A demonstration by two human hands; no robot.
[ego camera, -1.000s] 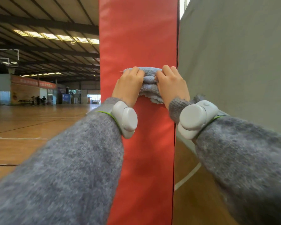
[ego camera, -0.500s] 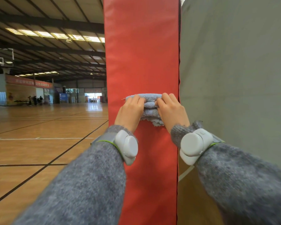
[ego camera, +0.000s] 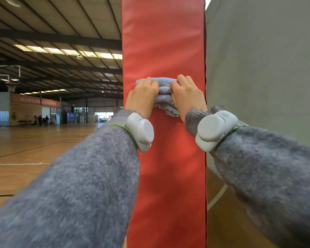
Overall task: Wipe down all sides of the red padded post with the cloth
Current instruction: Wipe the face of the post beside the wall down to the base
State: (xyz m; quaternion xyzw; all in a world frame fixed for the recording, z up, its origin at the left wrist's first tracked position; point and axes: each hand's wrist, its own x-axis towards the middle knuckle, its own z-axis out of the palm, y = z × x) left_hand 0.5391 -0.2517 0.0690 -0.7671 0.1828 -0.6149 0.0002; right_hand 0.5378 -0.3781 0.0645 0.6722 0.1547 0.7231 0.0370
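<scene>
The red padded post (ego camera: 163,42) stands upright straight ahead and fills the middle of the view from top to bottom. A bunched grey-blue cloth (ego camera: 164,92) lies against its front face at about chest height. My left hand (ego camera: 141,97) grips the cloth's left end, with the fingers curled over its top edge. My right hand (ego camera: 186,95) grips the right end the same way, close to the post's right edge. Both hands press the cloth onto the padding. The post's other sides are hidden.
A grey wall (ego camera: 258,68) runs directly to the right of the post, nearly touching it. A wooden sports-hall floor (ego camera: 25,149) with court lines stretches away on the left. Several people stand far off at the back left (ego camera: 40,119).
Both hands slid the cloth down the post's front face, then back up to about where it was a second ago.
</scene>
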